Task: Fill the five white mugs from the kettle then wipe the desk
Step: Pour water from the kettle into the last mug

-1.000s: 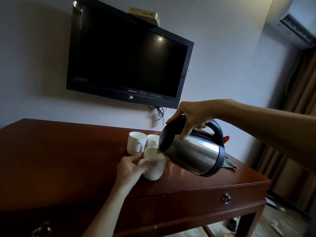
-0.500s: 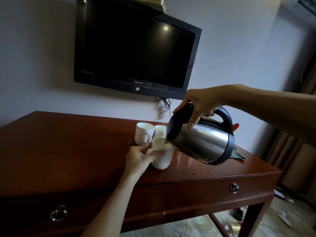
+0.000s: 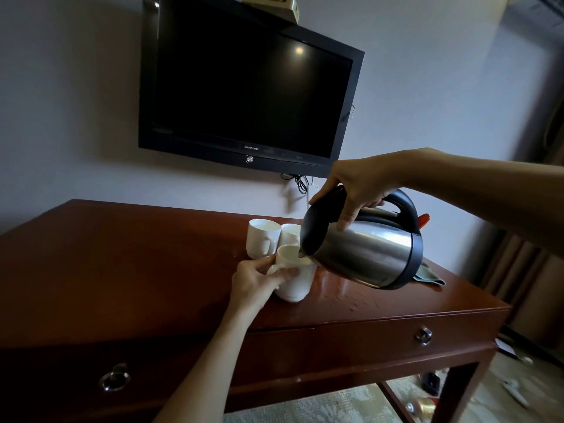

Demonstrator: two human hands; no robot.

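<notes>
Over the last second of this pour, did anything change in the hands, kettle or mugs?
No visible change apart from the camera view shifting. The right hand still tips the kettle into the front mug, steadied by the left hand; two mugs stay behind.

One view is supplied: a wide-angle camera worn on the person's head. It looks forward and slightly down across the wooden desk [image 3: 128, 270] toward the wall, at close range to the desk's front edge. Both forearms enter from the bottom and right borders, with the left hand [image 3: 254, 283] and right hand [image 3: 357, 184] near frame centre. The frame is rolled, so the desk's edges and the wall-mounted television [image 3: 247, 96] appear tilted. Straight lines bend toward the borders, consistent with wide-angle distortion. The right margin is dim and blurred; the vertical folds there are probably curtains. No second view exists, so no overlap applies.
</notes>
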